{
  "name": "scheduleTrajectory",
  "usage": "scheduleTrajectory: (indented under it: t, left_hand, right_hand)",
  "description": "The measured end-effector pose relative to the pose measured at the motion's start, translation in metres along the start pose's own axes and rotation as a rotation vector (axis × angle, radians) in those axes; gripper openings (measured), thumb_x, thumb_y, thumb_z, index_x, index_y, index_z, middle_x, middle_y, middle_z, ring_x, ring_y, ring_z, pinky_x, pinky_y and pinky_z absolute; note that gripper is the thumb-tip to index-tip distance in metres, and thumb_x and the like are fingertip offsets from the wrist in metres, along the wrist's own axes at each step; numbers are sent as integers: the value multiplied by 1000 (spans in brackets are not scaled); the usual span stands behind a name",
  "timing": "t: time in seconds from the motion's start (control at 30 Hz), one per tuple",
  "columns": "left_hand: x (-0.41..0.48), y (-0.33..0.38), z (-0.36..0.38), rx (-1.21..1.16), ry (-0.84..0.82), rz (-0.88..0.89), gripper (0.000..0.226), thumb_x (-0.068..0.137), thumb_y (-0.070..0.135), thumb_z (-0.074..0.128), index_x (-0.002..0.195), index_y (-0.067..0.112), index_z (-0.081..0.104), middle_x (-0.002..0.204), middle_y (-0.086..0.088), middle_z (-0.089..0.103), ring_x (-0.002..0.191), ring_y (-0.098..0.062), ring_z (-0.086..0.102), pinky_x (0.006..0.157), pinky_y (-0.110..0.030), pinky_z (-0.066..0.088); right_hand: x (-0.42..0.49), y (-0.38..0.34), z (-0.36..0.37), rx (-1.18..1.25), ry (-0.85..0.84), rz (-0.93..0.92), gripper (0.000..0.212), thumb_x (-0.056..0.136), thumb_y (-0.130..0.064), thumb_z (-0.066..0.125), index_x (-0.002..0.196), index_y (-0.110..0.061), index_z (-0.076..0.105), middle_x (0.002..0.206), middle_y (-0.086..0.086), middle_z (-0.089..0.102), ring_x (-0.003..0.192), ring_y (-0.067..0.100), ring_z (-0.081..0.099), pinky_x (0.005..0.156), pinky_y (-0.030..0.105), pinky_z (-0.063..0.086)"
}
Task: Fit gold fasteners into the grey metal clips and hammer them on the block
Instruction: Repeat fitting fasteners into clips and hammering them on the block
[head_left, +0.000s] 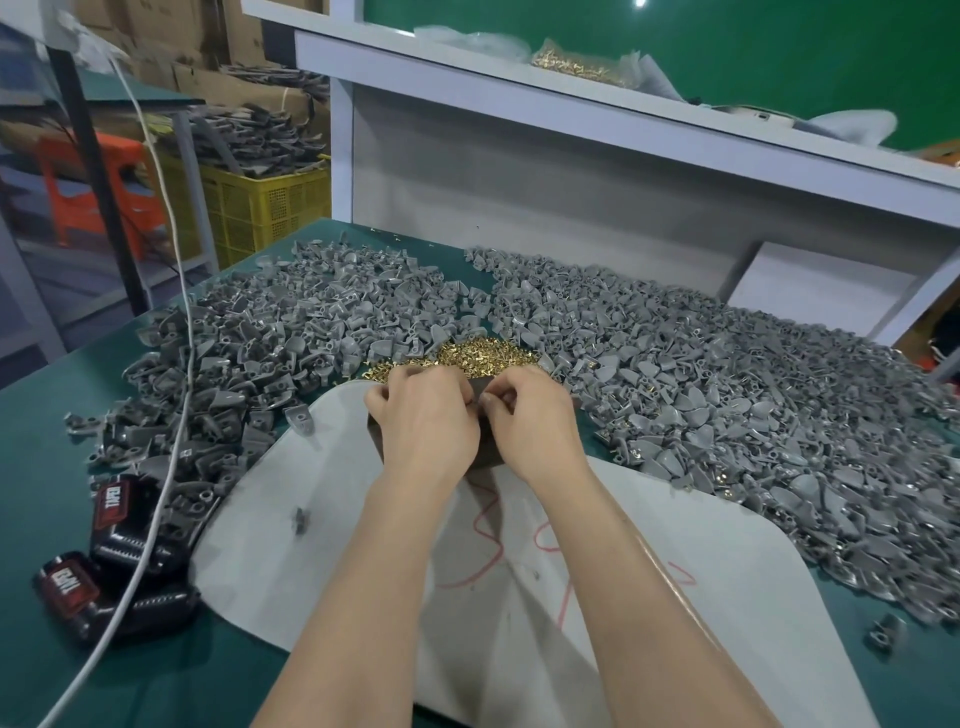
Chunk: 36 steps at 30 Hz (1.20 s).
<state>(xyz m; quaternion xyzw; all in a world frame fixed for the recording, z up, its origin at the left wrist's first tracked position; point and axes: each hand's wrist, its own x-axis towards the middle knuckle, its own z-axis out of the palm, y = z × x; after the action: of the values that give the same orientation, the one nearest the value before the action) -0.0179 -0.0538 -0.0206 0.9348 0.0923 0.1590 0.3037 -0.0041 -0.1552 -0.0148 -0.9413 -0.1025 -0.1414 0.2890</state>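
Your left hand (423, 415) and right hand (530, 421) meet knuckle to knuckle above the grey mat (311, 545), fingers curled tight and fingertips pressed together. Whatever they pinch is hidden, so I cannot tell what you hold. Beneath them sits the dark block (485, 452), mostly covered by your palms. Just beyond lies the heap of gold fasteners (483, 356): tiny, bright and angular. They are probably light, hard and slippery, so take one at a time between thumb and forefinger. The grey metal clips (727, 374) are heaped on either side, matt, each with a curved leaf-shaped blade and a small lug. They look stiff and sturdy; I'd hold one by the broad blade, leaving the lug free. Far back, a bag of gold parts (576, 65) rests on the shelf.
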Motion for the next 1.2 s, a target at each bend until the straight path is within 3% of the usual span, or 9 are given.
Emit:
scheduleTrajectory:
  t: [0.13, 0.23, 0.3, 0.43, 0.6, 0.77, 0.93, 1.07, 1.2]
  left_hand:
    - [2, 0, 0, -21, -9, -18, 9, 90, 26, 60, 84, 29, 66, 99, 4, 67, 121, -23, 38, 90, -36, 22]
    - [2, 0, 2, -19, -6, -13, 9, 90, 25, 61, 86, 28, 68, 101, 5, 66, 119, -24, 39, 92, -38, 24]
    - [2, 0, 2, -8, -6, -6, 9, 90, 26, 60, 85, 29, 68, 104, 5, 65, 118, -24, 40, 92, -38, 25]
    - [0, 0, 0, -11, 13, 0, 10, 89, 26, 60, 83, 31, 65, 104, 6, 63, 114, -23, 42, 86, -36, 23]
    - [-1, 1, -1, -10, 11, 2, 8, 90, 25, 59, 87, 29, 66, 108, 4, 61, 112, -23, 42, 86, -35, 24]
    - [0, 0, -1, -38, 24, 2, 11, 88, 23, 61, 85, 27, 71, 104, 5, 64, 110, -23, 44, 84, -35, 24]
    - [2, 0, -1, -12, 17, -4, 11, 89, 26, 61, 89, 26, 72, 102, 4, 66, 111, -24, 45, 85, -35, 26]
    - [2, -1, 1, -38, 29, -5, 11, 89, 25, 61, 85, 25, 72, 100, 4, 66, 111, -23, 45, 85, -35, 26]
    - [3, 1, 1, 13, 18, -5, 13, 89, 27, 60, 92, 24, 71, 101, 2, 65, 109, -25, 47, 86, -37, 27]
  right_hand:
    - [-1, 21, -27, 22, 57, 165, 23, 94, -25, 56, 112, -16, 64, 108, 1, 65, 94, 15, 59, 87, 25, 43]
    - [-9, 39, -39, -273, -208, 382, 22, 91, -35, 57, 97, -14, 59, 89, 1, 64, 80, 19, 62, 73, 33, 53]
    - [-14, 41, -32, -329, -335, 403, 22, 92, -33, 55, 89, -12, 54, 89, 5, 63, 79, 23, 61, 73, 36, 53]
    - [-13, 42, -35, -183, -253, 409, 20, 93, -24, 55, 103, -6, 55, 98, 11, 62, 84, 25, 61, 73, 36, 51]
    - [-14, 35, -60, 31, -36, 274, 27, 93, -31, 54, 112, -13, 52, 99, 9, 65, 90, 31, 64, 81, 47, 52]
    - [-26, 9, -64, 8, 249, -18, 26, 96, -40, 48, 116, -28, 60, 92, 3, 71, 81, 23, 64, 75, 37, 54]
    - [-29, 4, -48, -177, 30, -20, 28, 96, -34, 49, 123, -34, 58, 101, 3, 70, 90, 27, 64, 78, 33, 51]
    - [-26, 5, -56, -5, 323, -47, 35, 96, -39, 49, 127, -26, 59, 109, -3, 70, 91, 14, 64, 81, 24, 46]
    - [-27, 3, -46, -198, 42, -23, 32, 96, -38, 48, 126, -32, 57, 101, 5, 70, 91, 29, 64, 77, 32, 49]
